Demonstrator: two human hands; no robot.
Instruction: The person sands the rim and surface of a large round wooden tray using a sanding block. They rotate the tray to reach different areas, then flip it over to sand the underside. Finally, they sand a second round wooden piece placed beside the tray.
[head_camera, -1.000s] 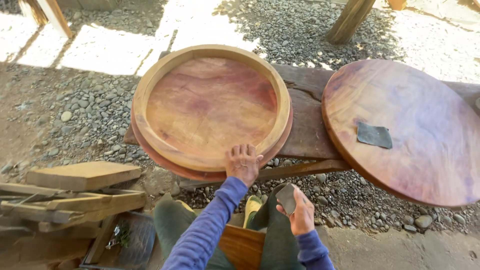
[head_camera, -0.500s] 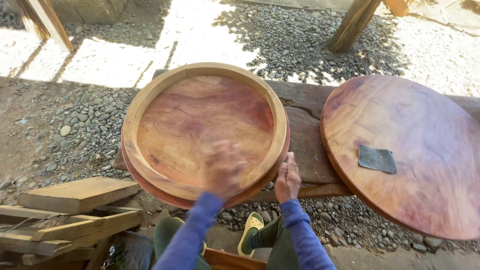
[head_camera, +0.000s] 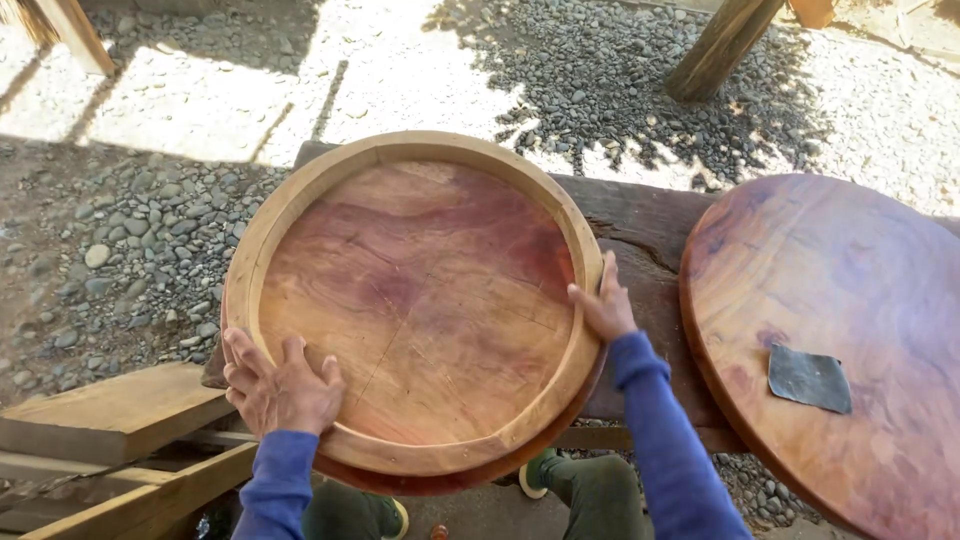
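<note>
A large round wooden tray (head_camera: 410, 300) with a raised pale rim and reddish grain lies on a dark wooden bench (head_camera: 640, 235), stacked on another round piece whose edge shows below it. My left hand (head_camera: 280, 385) grips the tray's near-left rim, fingers spread over it. On the right rim, my right hand (head_camera: 603, 303) presses with its fingers curled over the edge. Both arms wear blue sleeves.
A second round reddish wooden disc (head_camera: 840, 350) lies to the right with a dark square of sandpaper (head_camera: 810, 378) on it. Wooden planks (head_camera: 110, 420) are stacked at lower left. Gravel ground (head_camera: 110, 250) surrounds the bench; a wooden post (head_camera: 720, 45) stands behind.
My left hand has moved from the tray's near edge to its left rim, and my right hand has risen from my lap to the right rim. The view has closed in on the tray.
</note>
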